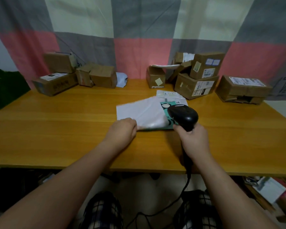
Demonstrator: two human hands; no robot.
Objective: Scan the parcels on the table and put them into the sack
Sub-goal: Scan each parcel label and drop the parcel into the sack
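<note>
Nearest, below the table's front edge, a black cable (185, 185) trails down between knees in checked trousers (102, 210) and runs up to the scanner (183, 115), a black handheld one. The right hand (194, 138) is wrapped around its handle, fingers curled tight, with the head raised over the table (56, 129) and aimed away from the person, toward the parcels just beyond it. The left hand (122, 128) has its fingers curled onto the near left corner of a white mailer (139, 113) and grips it there. That mailer lies flat near the middle of the table, its long axis running left to right with the right end angled slightly farther away. Its right part overlaps a teal packet (169, 104), which shows beside and under the scanner head. Just behind both lies a labelled mailer (170, 95), white and flat, label side up. Farther back, along the far edge, cardboard boxes (196, 85) stand in two groups: a stacked pile on the right and a lower row on the left (56, 83). Most are taped shut, so what they hold cannot be seen. A dark green cloth (5, 86) sits at the far left, and a pink, grey and cream curtain (142, 52) hangs behind everything.
</note>
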